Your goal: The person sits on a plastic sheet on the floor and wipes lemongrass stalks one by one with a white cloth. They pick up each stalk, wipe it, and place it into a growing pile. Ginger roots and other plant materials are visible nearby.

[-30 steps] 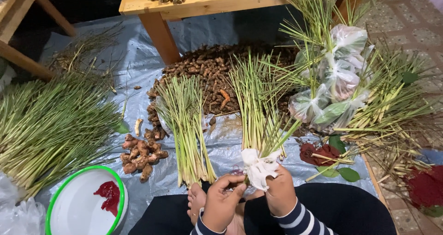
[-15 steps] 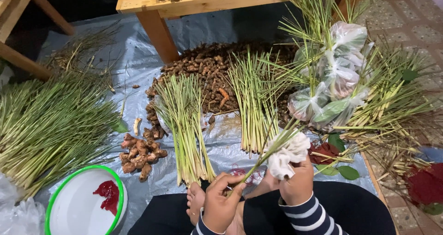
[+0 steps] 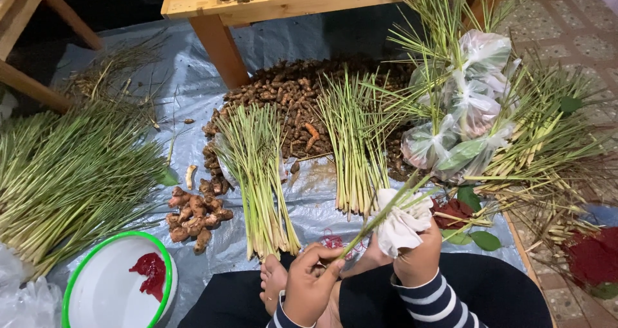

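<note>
Two hands work close together at the near edge of the scene, above a lap in dark cloth. The right hand (image 3: 420,258), in a navy-and-white striped sleeve (image 3: 432,302), is curled in a fist around a crumpled clear plastic bag (image 3: 400,224), its fingers pressed together on the bag's lower part. A few thin green lemongrass stalks (image 3: 376,220) run slantwise through that bag, from near the left hand up toward the far right. The left hand (image 3: 310,284) sits just left of the right one, its fingers bent and bunched at the near end of those stalks (whether they pinch the stalk ends I cannot tell, since the knuckles hide the tips). A bare foot (image 3: 273,281) shows just left of the left hand.

Beyond the hands, on a grey plastic sheet (image 3: 193,96), lie two loose bundles of trimmed pale-green lemongrass (image 3: 261,173), side by side, with a heap of brown turmeric roots (image 3: 290,93) behind them. A small pile of knobbly ginger pieces (image 3: 193,212) lies to the left, and a big sheaf of long green lemongrass (image 3: 71,173) lies at the far left. A white round bowl with a green rim (image 3: 116,283) holds a red net (image 3: 151,270) at the near left. Filled, tied plastic bags (image 3: 470,103) are piled to the right on leafy stalks. A light wooden table (image 3: 277,3) stands at the far side.
</note>
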